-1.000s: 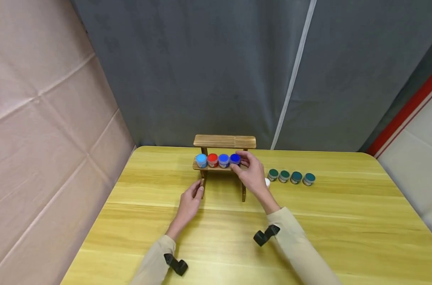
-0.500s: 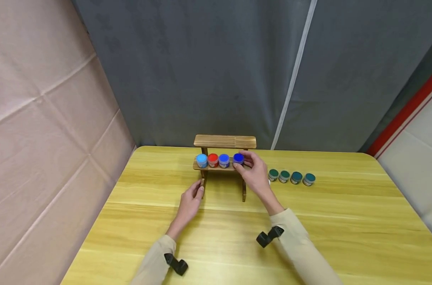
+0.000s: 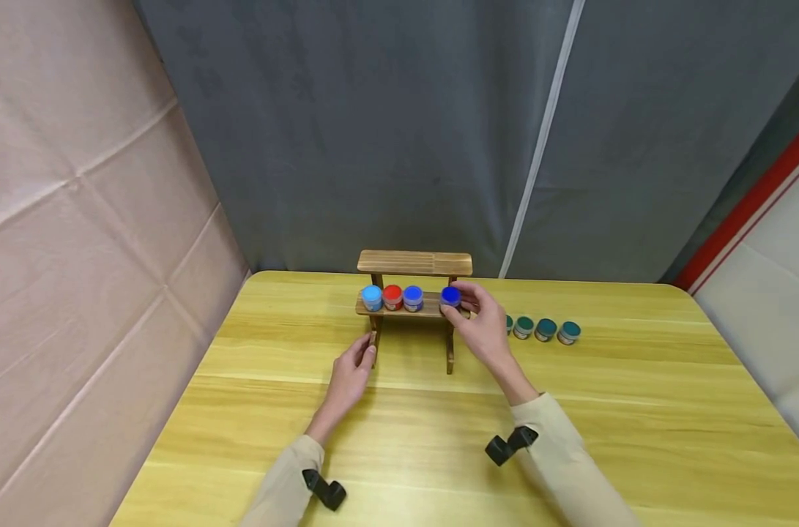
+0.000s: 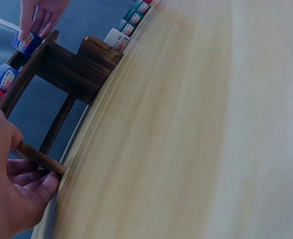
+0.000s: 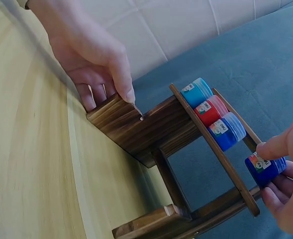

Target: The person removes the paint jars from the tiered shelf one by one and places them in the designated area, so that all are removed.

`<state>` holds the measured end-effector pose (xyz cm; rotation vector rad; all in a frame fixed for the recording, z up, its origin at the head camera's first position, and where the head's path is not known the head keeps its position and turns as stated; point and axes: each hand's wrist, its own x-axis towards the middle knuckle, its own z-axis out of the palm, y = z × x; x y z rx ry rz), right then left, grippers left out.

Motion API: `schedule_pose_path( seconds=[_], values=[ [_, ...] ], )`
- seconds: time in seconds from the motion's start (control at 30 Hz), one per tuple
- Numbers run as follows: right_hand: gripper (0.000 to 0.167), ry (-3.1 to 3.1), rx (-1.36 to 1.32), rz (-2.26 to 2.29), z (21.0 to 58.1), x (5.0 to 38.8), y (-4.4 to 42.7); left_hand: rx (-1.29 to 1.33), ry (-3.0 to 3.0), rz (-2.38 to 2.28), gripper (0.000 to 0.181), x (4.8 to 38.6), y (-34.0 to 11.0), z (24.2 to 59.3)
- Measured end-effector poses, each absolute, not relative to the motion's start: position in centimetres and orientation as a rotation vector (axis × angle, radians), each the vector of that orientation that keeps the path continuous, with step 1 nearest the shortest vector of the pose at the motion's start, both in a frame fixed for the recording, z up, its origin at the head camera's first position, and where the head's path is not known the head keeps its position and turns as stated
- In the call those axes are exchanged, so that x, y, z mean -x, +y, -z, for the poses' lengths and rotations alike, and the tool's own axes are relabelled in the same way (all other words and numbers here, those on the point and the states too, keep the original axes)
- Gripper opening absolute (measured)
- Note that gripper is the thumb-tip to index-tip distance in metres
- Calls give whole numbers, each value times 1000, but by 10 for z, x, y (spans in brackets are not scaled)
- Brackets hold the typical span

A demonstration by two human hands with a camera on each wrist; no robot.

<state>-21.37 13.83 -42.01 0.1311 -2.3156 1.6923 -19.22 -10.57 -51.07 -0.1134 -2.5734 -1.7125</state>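
Observation:
A two-tier dark wooden rack (image 3: 415, 262) stands near the table's back edge. My left hand (image 3: 350, 372) grips the front end of its left side, thumb on one face and fingers behind. My right hand (image 3: 485, 331) pinches a dark blue paint jar (image 3: 450, 296) between thumb and fingers at the lower shelf's right end; whether the jar touches the shelf, I cannot tell. Left of it on that shelf sit a light blue jar (image 3: 372, 298), a red jar (image 3: 392, 297) and a blue jar (image 3: 413, 298), close together, with a gap before the dark blue one.
Several green-toned paint jars (image 3: 523, 327) stand in a row on the table (image 3: 399, 454), right of the rack. A white jar (image 4: 116, 39) shows beside the rack in the left wrist view. A grey curtain (image 3: 373, 132) hangs behind the table.
My right hand has moved the dark blue jar to the right, away from the blue jar, along the lower shelf. My left hand stays on the rack.

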Motion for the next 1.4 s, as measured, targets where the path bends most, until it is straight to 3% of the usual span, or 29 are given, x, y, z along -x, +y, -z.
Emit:
schedule_pose_path(
  seconds=[1.4],
  values=[
    [45, -2371, 65, -1622, 425, 201, 202, 105, -2564, 1710, 47, 194, -100, 512]
  ],
)
